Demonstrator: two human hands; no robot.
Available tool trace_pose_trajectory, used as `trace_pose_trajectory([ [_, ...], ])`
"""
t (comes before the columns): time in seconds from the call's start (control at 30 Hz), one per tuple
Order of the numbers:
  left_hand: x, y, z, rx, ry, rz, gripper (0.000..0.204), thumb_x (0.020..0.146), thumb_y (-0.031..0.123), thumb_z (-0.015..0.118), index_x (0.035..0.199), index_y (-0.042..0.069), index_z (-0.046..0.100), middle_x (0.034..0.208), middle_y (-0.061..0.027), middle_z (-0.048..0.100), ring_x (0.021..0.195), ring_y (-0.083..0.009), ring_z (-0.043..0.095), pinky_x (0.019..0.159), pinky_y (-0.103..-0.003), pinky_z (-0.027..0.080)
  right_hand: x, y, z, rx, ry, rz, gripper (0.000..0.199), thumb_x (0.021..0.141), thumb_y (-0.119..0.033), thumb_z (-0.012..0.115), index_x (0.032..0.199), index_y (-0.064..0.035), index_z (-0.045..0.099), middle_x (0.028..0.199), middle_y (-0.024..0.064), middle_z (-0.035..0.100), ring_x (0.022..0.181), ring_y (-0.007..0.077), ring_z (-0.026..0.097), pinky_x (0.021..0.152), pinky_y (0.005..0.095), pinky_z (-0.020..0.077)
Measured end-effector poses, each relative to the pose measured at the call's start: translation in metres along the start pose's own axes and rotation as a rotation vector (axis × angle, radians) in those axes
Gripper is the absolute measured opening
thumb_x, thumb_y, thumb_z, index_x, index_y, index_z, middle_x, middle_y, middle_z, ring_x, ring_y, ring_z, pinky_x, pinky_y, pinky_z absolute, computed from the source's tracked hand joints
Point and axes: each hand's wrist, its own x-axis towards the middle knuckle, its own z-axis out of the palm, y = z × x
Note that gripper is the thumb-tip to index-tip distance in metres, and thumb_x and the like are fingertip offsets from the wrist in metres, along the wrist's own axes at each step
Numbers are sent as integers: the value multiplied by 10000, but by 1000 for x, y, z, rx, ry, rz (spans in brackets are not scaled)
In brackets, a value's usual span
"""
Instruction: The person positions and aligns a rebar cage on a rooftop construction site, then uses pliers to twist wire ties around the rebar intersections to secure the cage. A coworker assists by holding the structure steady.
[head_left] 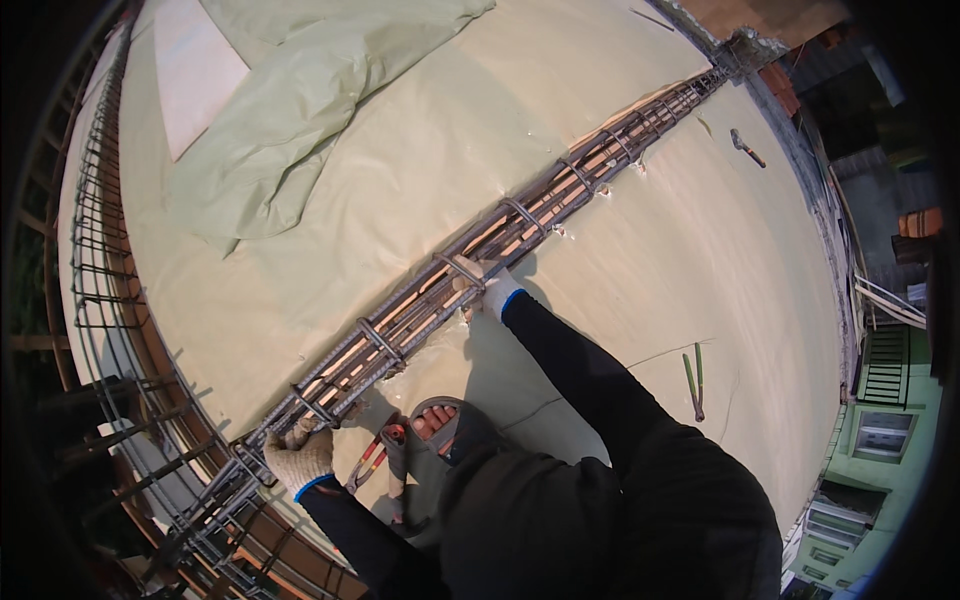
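Note:
A long rebar cage point(520, 215), bars with square stirrups around them, runs diagonally from lower left to upper right along a slot in the pale sheeting. My left hand point(300, 458), in a cream knit glove with a blue cuff, is closed on the cage near its lower-left end. Farther along, my right hand point(495, 290), gloved the same way, grips the cage beside a stirrup, its fingers partly hidden among the bars. Red-handled pliers point(368, 465) lie beside my left hand, close to my sandalled foot point(438, 425).
Green-handled pincers point(695, 385) lie on the sheeting point(640, 270) at right; a hammer point(747, 148) rests at upper right. Folded green sheeting point(290, 130) covers the upper left. Another rebar cage point(95, 230) follows the left edge, where the deck drops off. A green building point(885, 470) stands beyond at right.

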Motion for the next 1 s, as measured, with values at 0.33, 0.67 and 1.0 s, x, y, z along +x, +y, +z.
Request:
trace_pose_trajectory([
  [0.33,-6,-3,0,-11,-21,-35,463,1056,227,550,695,198,262,579,37,213,544,-164,275,603,-360,364,50,-26,-26,254,350,65,450,1121,-444,591,787,-145,555,676,18,557,504,157,507,460,340,409],
  [0.67,-7,-5,1,-19,-12,4,450,1055,223,569,716,183,275,591,27,236,563,-171,308,607,-377,386,33,22,-9,310,-97,151,209,1047,-244,753,911,-94,704,746,14,660,591,134,604,493,331,460],
  [1.0,-21,-3,2,-38,-37,-17,454,1075,258,576,742,189,276,621,29,209,589,-168,291,622,-382,373,67,-4,-14,183,281,-108,309,1104,-351,649,922,-102,652,668,4,581,535,120,546,462,297,428],
])
